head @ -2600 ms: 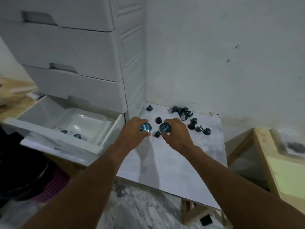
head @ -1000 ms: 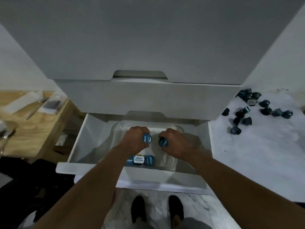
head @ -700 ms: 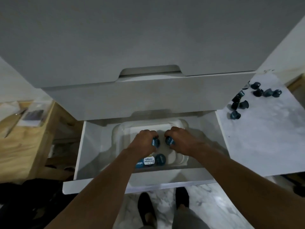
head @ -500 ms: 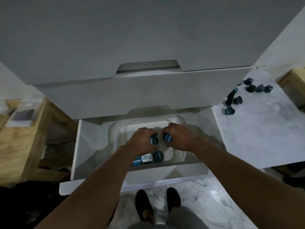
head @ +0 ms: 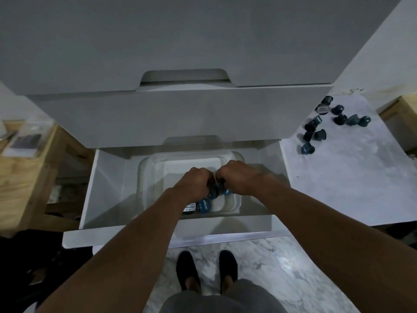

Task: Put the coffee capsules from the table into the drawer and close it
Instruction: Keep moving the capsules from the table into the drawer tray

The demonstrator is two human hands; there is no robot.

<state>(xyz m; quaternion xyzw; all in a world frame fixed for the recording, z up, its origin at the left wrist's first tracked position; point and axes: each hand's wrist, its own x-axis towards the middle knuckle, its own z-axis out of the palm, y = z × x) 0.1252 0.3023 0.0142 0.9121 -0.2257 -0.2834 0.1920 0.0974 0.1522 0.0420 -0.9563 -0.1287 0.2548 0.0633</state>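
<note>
The white bottom drawer (head: 108, 195) stands pulled out, with a clear plastic tray (head: 149, 168) inside. Both hands are low in that tray, side by side. My left hand (head: 195, 184) is closed around a blue coffee capsule (head: 213, 192). My right hand (head: 237, 177) grips another blue capsule (head: 225, 191). Two or three capsules (head: 204, 205) lie at the tray's near edge, partly hidden by my left wrist. Several dark blue capsules (head: 316, 132) lie scattered on the white marble table (head: 349, 177) to the right.
Two shut drawers of the white cabinet (head: 180, 114) overhang the open one. A wooden bench (head: 24, 181) with plastic-wrapped items is on the left. My feet in dark shoes (head: 187, 269) stand on marble floor below the drawer front.
Each hand carried a capsule from the table over to the open drawer. In the last second both hands sank lower into the tray, toward its near edge.
</note>
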